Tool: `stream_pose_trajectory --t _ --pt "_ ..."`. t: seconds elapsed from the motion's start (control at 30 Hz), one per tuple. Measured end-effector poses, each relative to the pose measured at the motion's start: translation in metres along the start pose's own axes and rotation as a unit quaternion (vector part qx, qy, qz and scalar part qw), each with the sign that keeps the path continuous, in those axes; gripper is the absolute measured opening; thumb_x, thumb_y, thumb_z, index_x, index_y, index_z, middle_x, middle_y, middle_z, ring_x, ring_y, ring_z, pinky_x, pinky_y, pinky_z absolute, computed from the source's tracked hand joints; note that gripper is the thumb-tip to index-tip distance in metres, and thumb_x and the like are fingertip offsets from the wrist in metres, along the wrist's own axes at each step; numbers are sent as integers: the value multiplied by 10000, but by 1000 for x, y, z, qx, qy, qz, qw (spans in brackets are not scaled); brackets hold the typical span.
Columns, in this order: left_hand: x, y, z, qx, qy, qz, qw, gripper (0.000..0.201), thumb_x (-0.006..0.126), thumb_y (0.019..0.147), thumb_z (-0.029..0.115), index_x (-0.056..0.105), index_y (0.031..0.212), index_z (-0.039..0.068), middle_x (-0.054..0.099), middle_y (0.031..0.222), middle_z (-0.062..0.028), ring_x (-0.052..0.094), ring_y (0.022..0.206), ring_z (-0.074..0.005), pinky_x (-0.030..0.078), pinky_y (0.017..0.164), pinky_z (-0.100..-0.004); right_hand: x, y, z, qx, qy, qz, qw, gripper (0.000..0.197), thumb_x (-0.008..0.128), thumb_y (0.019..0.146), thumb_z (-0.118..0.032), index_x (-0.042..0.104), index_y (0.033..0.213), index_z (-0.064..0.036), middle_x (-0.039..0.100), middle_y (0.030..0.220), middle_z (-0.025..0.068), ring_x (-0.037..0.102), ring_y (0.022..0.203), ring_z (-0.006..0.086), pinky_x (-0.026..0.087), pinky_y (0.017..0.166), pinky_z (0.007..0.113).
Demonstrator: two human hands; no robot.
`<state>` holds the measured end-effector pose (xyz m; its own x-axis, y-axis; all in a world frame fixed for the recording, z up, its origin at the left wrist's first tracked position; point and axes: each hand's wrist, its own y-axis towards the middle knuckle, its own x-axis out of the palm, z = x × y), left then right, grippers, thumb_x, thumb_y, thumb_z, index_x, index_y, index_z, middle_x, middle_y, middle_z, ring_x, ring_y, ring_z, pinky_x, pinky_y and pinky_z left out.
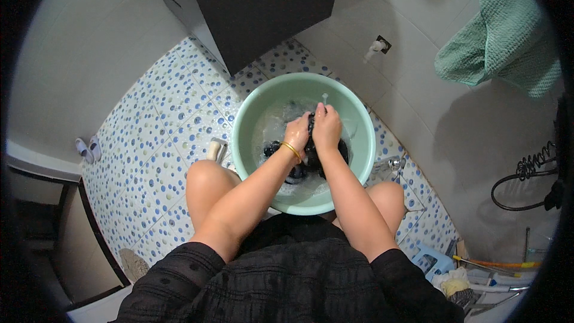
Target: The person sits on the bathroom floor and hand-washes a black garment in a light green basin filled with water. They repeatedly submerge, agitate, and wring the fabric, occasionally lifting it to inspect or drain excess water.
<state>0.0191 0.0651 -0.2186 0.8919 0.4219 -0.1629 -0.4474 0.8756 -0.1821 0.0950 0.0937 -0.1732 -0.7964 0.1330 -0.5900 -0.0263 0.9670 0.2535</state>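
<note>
A round pale green basin (241, 143) holds sudsy water and a wet black garment (315, 161), part of which lies under the surface. Over the basin's middle, my left hand (296, 133), with a gold bangle at its wrist, is closed on a bunched piece of the garment. Right beside it, my right hand (327, 130) grips the same dark cloth, its knuckles toward the far side. Cloth shows in the narrow gap between the two hands. What kind of garment it is, I cannot make out.
A brush-like tool with a pale handle (213, 150) lies left of the basin on the dotted tile floor (143, 161). A dark cabinet (263, 12) stands beyond. At right are a wall tap (376, 48), a hanging green towel (502, 42) and a blue stool (433, 260).
</note>
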Motion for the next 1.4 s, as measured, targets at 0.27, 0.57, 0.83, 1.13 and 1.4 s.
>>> stream_pose_trajectory --t 0.27,0.57,0.83,1.13,1.4 --pt "-1 -33 44 -177 -170 -65 967 319 478 829 312 605 920 33 590 906 -86 537 784 -142 421 691 -285 -12 2 1 35 -35 -47 998 242 495 802 -223 550 711 -6 558 758 211 528 690 392 419 622 455" --pt "-29 1 2 1 338 99 936 506 638 714 259 471 1184 173 407 1201 -196 440 1040 -353 378 878 -404 -3 -18 35 44 -264 -226 937 612 555 784 -355 292 1287 -124 284 1302 162 261 1193 360 245 916 538" --pt "-21 24 -51 43 199 16 979 495 479 698 43 482 1183 137 480 1103 -206 476 991 -337 369 891 -348 48 -6 81 41 -30 -155 987 332 457 735 -14 561 1045 -77 453 1164 161 463 1016 358 377 846 447" --pt "-32 25 -31 87 295 -70 949 427 344 871 343 516 1087 17 511 1122 -195 462 1061 -304 327 908 -386 14 -47 -11 -75 9 -100 992 152 488 809 -174 528 837 -31 499 824 197 502 787 386 419 676 425" --pt "-39 20 -6 92 177 -103 974 449 435 824 375 506 1090 20 575 954 -198 552 829 -320 428 743 -364 -5 -49 -27 -159 -5 -94 983 141 451 818 -183 473 825 -44 500 838 192 513 713 386 433 661 456"
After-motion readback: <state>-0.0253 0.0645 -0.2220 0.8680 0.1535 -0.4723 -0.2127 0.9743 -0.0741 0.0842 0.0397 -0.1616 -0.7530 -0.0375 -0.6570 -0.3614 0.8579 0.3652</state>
